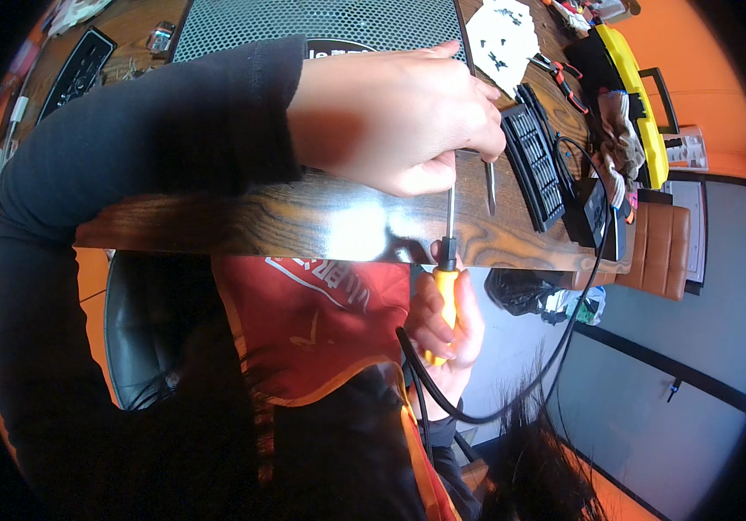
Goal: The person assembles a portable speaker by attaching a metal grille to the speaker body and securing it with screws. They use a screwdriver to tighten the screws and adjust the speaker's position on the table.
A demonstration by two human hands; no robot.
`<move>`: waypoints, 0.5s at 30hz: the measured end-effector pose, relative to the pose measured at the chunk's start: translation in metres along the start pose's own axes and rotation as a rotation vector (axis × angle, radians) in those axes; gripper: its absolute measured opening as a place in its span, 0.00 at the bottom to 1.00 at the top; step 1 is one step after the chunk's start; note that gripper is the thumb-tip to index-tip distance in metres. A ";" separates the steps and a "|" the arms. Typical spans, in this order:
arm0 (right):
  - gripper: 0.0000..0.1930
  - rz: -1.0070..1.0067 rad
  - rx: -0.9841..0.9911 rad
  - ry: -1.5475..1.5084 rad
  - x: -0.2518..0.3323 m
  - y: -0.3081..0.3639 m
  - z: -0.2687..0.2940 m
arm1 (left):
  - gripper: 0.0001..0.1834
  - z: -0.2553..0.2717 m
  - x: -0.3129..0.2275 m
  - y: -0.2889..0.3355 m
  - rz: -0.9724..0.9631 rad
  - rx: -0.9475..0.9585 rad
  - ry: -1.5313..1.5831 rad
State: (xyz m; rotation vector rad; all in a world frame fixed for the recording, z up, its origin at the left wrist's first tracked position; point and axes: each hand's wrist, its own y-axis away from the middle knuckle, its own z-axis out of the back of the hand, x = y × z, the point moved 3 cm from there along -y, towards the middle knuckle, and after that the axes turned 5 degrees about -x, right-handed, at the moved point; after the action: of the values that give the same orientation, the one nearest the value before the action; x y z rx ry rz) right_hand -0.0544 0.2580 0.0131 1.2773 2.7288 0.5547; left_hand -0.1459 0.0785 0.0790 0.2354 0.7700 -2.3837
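My right hand (455, 321) is closed around the yellow handle of a screwdriver (446, 300) at the table's front edge. Its metal shaft points away from me and passes under my left hand (399, 117), which hides the tip. The fingers of that hand curl down in a pinch by the shaft; what they hold is hidden. Beyond it lies a perforated metal grille (330, 22) in a dark frame, partly covered by my left forearm. A thin pointed metal piece (491, 189) rests on the wood just right of the shaft.
On the wooden table (260, 217) a black slotted panel (534, 165) lies to the right, with red-handled pliers (564, 82), a paper with small black parts (503, 39) and a yellow-edged toolbox (638, 104) beyond. A black cable (512, 412) loops below the edge. A black panel (78, 69) is far left.
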 end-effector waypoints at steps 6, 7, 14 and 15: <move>0.18 0.076 0.053 0.245 0.013 0.009 0.017 | 0.20 0.024 -0.014 -0.007 -0.136 -0.246 -0.070; 0.19 0.150 0.052 0.297 0.015 0.011 0.019 | 0.22 0.033 -0.019 -0.005 -0.154 -0.307 -0.077; 0.23 0.082 0.397 0.580 0.021 0.009 0.012 | 0.15 -0.008 -0.066 0.042 0.479 -0.107 0.806; 0.21 0.035 0.278 0.726 0.019 0.010 0.014 | 0.12 -0.014 -0.067 0.048 0.606 -0.091 1.053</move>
State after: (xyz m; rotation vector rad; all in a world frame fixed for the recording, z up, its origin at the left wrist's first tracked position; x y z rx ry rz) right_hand -0.0562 0.2818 0.0055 1.3932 3.4801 0.7938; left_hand -0.0636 0.0891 0.0677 1.5113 1.0381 -1.5280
